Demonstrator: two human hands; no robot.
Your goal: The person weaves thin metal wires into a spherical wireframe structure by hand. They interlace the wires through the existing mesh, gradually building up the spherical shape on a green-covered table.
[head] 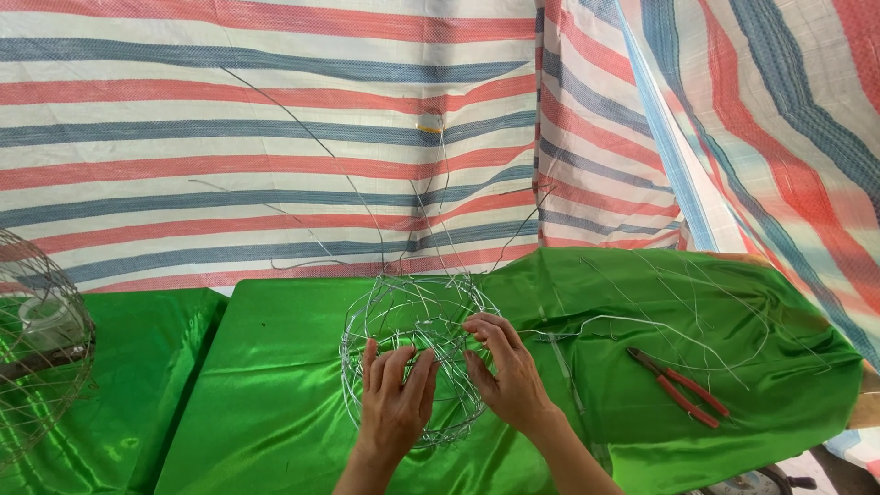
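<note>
A: What are the hands doing?

B: The left hand (396, 399) lies spread against the near side of a round wire frame (417, 353). The right hand (504, 371) pinches its strands, fingers closed on the wire.

A: Where does the frame sit?

B: On the green cloth surface (275, 403), between both hands, with loose wire ends rising behind.

A: Anything else?

B: Red-handled pliers (676, 386) lie well right of the right hand. A second wire cage (37, 357) stands far left of the left hand. A striped tarp (229, 137) hangs behind.
</note>
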